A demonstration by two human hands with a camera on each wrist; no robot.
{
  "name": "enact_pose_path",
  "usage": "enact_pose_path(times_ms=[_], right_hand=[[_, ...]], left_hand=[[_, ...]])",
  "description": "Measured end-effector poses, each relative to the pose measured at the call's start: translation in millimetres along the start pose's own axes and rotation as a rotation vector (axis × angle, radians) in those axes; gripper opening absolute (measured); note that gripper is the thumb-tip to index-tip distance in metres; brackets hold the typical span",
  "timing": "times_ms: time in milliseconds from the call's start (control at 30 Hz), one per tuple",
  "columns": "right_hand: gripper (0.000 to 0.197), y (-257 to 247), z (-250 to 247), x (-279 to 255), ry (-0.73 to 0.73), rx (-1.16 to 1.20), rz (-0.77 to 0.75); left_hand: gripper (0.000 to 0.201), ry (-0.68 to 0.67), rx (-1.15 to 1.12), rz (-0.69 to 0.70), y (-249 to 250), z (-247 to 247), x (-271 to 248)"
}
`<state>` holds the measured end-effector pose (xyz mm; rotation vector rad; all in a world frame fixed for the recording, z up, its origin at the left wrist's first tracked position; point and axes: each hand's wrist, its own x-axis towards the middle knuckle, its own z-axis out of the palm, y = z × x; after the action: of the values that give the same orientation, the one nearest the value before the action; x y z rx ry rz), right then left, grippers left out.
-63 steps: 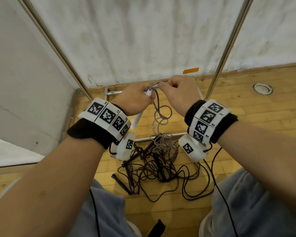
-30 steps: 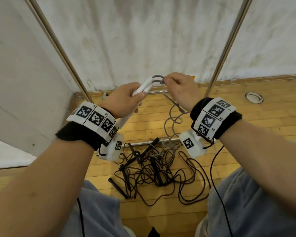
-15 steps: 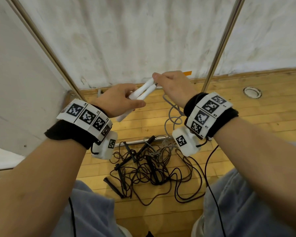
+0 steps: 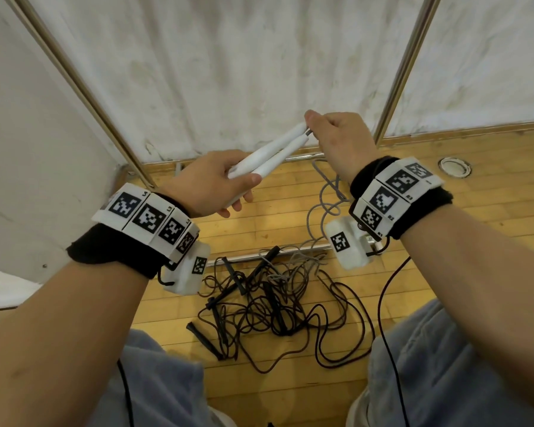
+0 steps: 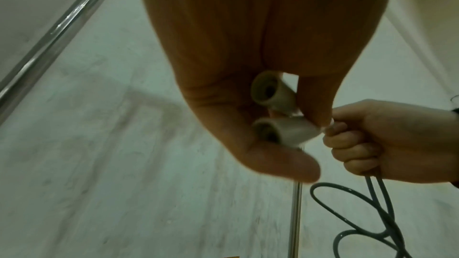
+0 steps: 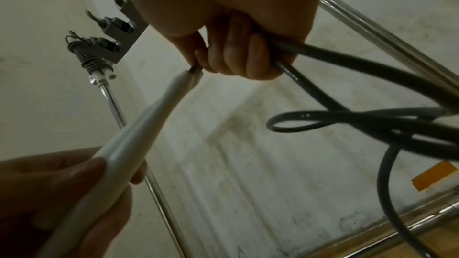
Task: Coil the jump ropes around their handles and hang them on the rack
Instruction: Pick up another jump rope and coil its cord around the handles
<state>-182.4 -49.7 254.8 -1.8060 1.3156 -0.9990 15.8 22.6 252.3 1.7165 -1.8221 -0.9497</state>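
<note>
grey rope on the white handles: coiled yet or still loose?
Loose. The grey rope trails in open loops from the right hand to the floor; white handles bare in left hand.

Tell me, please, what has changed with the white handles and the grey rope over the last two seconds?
The left hand has brought both white handles together, side by side, and raised them. The right hand has moved up to grip the grey rope at the handle tips. The black ropes stayed tangled on the floor.
</note>
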Motion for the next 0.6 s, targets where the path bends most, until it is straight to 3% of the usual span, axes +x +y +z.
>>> enact_pose_path(times_ms=[100,233,333,467,600], right_hand=[[0.047,0.4,1.4,-1.3,-0.031,-0.020,-0.040],[0.048,6.0,-2.3,0.2,-0.103,-0.041,-0.032],[0.048,12.3,2.7,-0.6,-0.107,-0.050,-0.020],[0.045,15.9,1.1,3.2,-0.009,0.090,0.035],[0.045,15.3,1.2,4.1,-0.150,0.291,0.119]], left_hand=[[0.018,-0.033,0.071,-0.052,0.1,0.6,-1.3],[0.028,0.067,0.246,-0.021,1.0,-5.1,-1.8],[0.025,0.076,0.370,-0.014,0.8,-6.3,-3.3],[0.004,-0.008,0.162,0.019,4.1,-4.2,-7.8],[0.013,0.129,-0.113,0.052,6.7,-8.7,-6.9]])
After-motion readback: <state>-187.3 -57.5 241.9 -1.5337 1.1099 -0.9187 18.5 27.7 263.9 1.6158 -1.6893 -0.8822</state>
